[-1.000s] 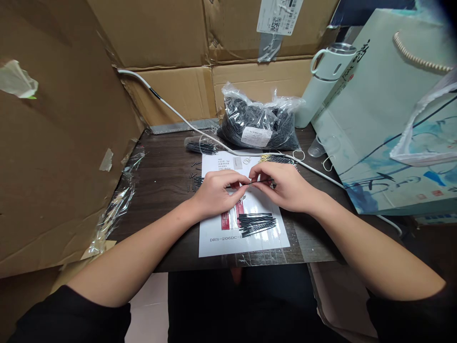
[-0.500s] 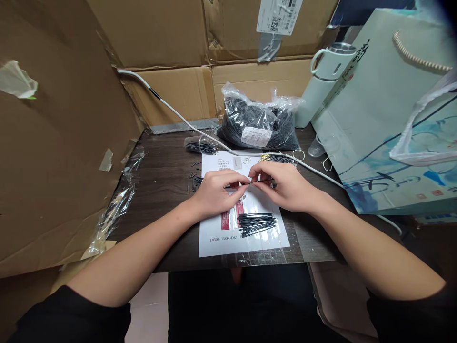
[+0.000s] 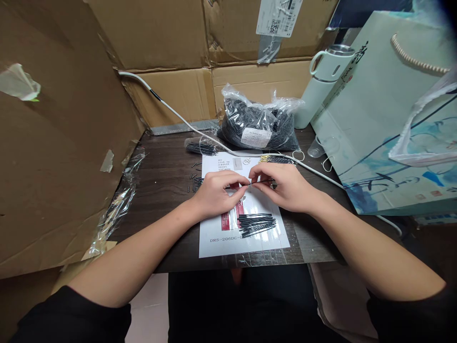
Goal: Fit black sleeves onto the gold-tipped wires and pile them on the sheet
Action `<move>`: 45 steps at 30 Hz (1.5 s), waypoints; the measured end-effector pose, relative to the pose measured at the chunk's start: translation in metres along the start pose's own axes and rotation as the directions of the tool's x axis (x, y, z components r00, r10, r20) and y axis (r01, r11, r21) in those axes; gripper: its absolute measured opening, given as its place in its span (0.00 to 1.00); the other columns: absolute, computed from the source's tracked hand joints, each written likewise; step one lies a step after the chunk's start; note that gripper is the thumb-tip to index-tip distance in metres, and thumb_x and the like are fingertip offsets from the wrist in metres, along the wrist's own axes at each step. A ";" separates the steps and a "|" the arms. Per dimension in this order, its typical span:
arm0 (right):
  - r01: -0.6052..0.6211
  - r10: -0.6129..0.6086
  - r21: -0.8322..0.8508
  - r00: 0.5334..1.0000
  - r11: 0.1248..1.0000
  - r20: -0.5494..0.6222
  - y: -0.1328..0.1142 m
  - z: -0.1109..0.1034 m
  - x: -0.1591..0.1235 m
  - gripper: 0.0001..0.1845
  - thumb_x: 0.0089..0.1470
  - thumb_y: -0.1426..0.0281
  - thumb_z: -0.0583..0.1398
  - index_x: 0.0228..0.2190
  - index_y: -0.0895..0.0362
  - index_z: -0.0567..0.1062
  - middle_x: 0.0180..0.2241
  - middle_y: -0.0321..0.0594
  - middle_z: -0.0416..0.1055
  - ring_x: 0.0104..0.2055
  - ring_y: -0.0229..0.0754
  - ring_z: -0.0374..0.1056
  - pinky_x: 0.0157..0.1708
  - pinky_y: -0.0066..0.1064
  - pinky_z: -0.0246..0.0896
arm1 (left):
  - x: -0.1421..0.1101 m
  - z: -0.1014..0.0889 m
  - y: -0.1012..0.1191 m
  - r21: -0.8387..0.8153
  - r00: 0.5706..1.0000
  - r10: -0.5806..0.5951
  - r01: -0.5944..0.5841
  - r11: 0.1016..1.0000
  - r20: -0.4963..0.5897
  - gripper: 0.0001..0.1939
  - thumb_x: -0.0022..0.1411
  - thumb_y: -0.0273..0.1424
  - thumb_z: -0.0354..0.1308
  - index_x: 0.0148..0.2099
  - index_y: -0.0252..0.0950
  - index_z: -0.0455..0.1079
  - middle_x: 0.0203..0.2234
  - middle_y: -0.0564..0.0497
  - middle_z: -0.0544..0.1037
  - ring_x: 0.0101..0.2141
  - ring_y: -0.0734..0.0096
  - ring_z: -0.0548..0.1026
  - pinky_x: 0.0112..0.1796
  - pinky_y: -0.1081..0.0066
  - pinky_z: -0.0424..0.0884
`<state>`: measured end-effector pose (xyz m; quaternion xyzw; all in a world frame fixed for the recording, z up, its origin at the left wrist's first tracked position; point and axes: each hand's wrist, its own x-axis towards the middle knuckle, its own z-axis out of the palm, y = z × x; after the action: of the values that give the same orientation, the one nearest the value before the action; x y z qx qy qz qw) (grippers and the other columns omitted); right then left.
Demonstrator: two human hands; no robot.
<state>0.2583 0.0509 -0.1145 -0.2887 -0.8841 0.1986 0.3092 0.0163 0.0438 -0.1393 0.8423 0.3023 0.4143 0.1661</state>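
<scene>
Above the printed sheet (image 3: 210,247), my two hands meet fingertip to fingertip. My right hand (image 3: 285,186) pinches a thin black wire (image 3: 263,181) lying roughly level, its far end running under the fingers. My left hand (image 3: 217,190) is closed in a pinch at the wire's left tip; whatever sits between its thumb and finger is too small and hidden to make out. Just in front of the hands, a bundle of thin black wires (image 3: 257,224) rests on the sheet. Short black tube pieces (image 3: 196,183) lie scattered beside my left hand, partly covered by it.
A clear bag of black pieces (image 3: 259,121) stands at the back, with a white cable (image 3: 178,118) running in front. Black wires with yellowish ends (image 3: 278,159) lie behind my right hand. A pale bottle (image 3: 324,83) and paper bag (image 3: 385,124) flank the right; cardboard (image 3: 64,143) walls the left.
Almost nothing differs. Both hands keep the same pinch at the same spot, and the view has shifted very slightly.
</scene>
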 end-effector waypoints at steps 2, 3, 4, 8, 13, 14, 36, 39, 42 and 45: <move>0.003 -0.003 0.000 1.000 1.000 -0.004 0.000 0.000 0.000 0.07 0.65 0.77 0.60 0.44 0.56 0.74 0.40 0.40 0.78 0.38 0.41 0.73 0.38 0.31 0.66 | 0.000 0.000 0.000 -0.002 1.000 0.001 -0.001 1.000 -0.005 0.06 0.66 0.23 0.66 0.43 0.36 0.82 0.35 0.51 0.86 0.33 0.73 0.82 0.38 0.72 0.79; 0.004 -0.004 -0.001 1.000 1.000 -0.006 0.000 0.000 0.000 0.07 0.65 0.77 0.60 0.44 0.56 0.74 0.40 0.40 0.78 0.38 0.41 0.73 0.39 0.32 0.66 | 0.000 0.000 0.000 -0.004 1.000 0.001 -0.001 1.000 -0.005 0.06 0.66 0.23 0.66 0.43 0.36 0.82 0.35 0.51 0.86 0.33 0.73 0.82 0.38 0.72 0.79; 0.006 -0.006 -0.002 1.000 1.000 -0.009 0.001 0.001 0.000 0.08 0.65 0.77 0.60 0.44 0.56 0.74 0.40 0.40 0.78 0.38 0.41 0.73 0.39 0.32 0.66 | 0.000 0.000 0.000 -0.007 1.000 0.001 -0.001 1.000 -0.004 0.06 0.66 0.23 0.66 0.43 0.36 0.82 0.35 0.51 0.86 0.32 0.74 0.82 0.38 0.72 0.79; 0.007 -0.007 0.003 1.000 1.000 -0.002 0.002 0.002 0.000 0.09 0.64 0.79 0.60 0.44 0.56 0.75 0.40 0.40 0.78 0.38 0.41 0.73 0.40 0.32 0.67 | 0.000 -0.001 0.000 -0.007 1.000 -0.005 0.005 1.000 0.006 0.06 0.66 0.23 0.66 0.43 0.36 0.82 0.34 0.51 0.86 0.32 0.74 0.81 0.37 0.72 0.79; 0.008 -0.008 0.000 1.000 1.000 -0.010 0.003 0.003 0.000 0.08 0.64 0.79 0.61 0.44 0.56 0.75 0.40 0.40 0.79 0.38 0.41 0.73 0.40 0.31 0.67 | 0.000 -0.001 -0.001 0.004 1.000 -0.012 0.012 1.000 0.010 0.05 0.66 0.24 0.65 0.43 0.36 0.82 0.33 0.51 0.85 0.32 0.74 0.81 0.37 0.72 0.78; 0.009 -0.009 0.001 1.000 1.000 -0.012 0.003 0.004 0.000 0.08 0.64 0.78 0.61 0.44 0.56 0.75 0.40 0.40 0.79 0.38 0.41 0.73 0.40 0.31 0.66 | 0.000 0.000 -0.001 0.000 1.000 -0.016 0.016 1.000 0.010 0.05 0.67 0.24 0.65 0.43 0.36 0.82 0.33 0.52 0.85 0.31 0.74 0.81 0.37 0.73 0.77; -0.145 0.095 0.104 0.919 0.984 0.382 -0.009 0.005 0.000 0.09 0.59 0.81 0.63 0.39 0.58 0.78 0.30 0.33 0.73 0.31 0.37 0.65 0.36 0.30 0.57 | 0.013 -0.039 -0.015 0.338 0.821 -0.311 0.155 0.928 0.479 0.06 0.64 0.29 0.59 0.34 0.36 0.76 0.31 0.47 0.80 0.33 0.64 0.75 0.37 0.64 0.67; -0.194 0.120 0.133 0.894 0.972 0.432 -0.012 0.005 -0.001 0.08 0.60 0.79 0.65 0.41 0.57 0.79 0.29 0.33 0.75 0.30 0.36 0.66 0.34 0.29 0.57 | 0.011 -0.035 -0.013 0.343 0.825 -0.309 0.151 0.927 0.473 0.07 0.67 0.30 0.58 0.35 0.36 0.75 0.32 0.47 0.80 0.33 0.65 0.74 0.36 0.65 0.66; -0.212 0.117 0.157 0.878 0.965 0.464 -0.015 0.002 0.000 0.05 0.61 0.75 0.67 0.40 0.57 0.79 0.31 0.34 0.77 0.30 0.37 0.67 0.33 0.29 0.58 | 0.010 -0.033 -0.011 0.322 0.837 -0.288 0.143 0.936 0.465 0.07 0.68 0.30 0.57 0.36 0.36 0.73 0.33 0.48 0.79 0.33 0.65 0.74 0.36 0.65 0.66; -0.207 0.101 0.171 0.868 0.963 0.485 -0.017 -0.001 0.000 0.04 0.61 0.73 0.68 0.38 0.56 0.78 0.32 0.34 0.78 0.29 0.36 0.67 0.34 0.30 0.58 | 0.008 -0.031 -0.012 0.307 0.846 -0.265 0.128 0.943 0.464 0.06 0.68 0.30 0.58 0.37 0.36 0.74 0.34 0.47 0.79 0.35 0.64 0.75 0.38 0.65 0.68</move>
<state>0.2523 0.0379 -0.1051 -0.2659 -0.8796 0.3823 0.0971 -0.0092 0.0593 -0.1222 0.8991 0.3867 0.1194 0.1666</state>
